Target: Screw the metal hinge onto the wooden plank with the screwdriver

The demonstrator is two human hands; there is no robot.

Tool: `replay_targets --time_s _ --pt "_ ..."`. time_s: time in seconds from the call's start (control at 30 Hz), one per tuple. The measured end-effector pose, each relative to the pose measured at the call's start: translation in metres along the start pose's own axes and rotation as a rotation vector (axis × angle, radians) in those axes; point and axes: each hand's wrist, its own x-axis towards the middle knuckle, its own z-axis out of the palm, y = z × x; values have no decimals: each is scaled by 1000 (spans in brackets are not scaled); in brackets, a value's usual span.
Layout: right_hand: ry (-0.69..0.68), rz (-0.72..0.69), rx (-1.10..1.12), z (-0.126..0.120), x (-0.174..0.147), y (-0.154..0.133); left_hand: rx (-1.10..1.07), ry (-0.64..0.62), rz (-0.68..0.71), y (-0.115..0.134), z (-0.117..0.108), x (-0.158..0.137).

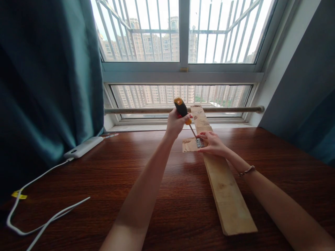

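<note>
My left hand (176, 122) is closed around the yellow and black handle of a screwdriver (181, 107). The screwdriver tilts, its shaft running down to the right with the tip at a small metal hinge (199, 142). Thumb and fingers of my right hand (213, 143) grip the hinge from its right side. The hinge rests where a short piece of cardboard or thin wood (188, 145) meets a long wooden board (227, 188). Whether the tip sits in a screw head is too small to tell.
A dark wooden table (172, 195) spreads under the board. At the left lie a white power bank (83, 147) and its white cable (42, 172), with a small yellow piece (22, 196) beside it. A barred window and a horizontal pipe (146, 110) stand behind; curtains hang on both sides.
</note>
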Motion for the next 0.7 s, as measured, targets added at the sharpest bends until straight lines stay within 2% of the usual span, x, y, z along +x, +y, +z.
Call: replay_targets --time_s 0.5,0.7 --pt "-4 4 0 -2 0 -3 -18 -4 -1 -1 7 -4" --pt "-16 9 -7 -3 0 -6 -267 88 36 -11 23 -9"
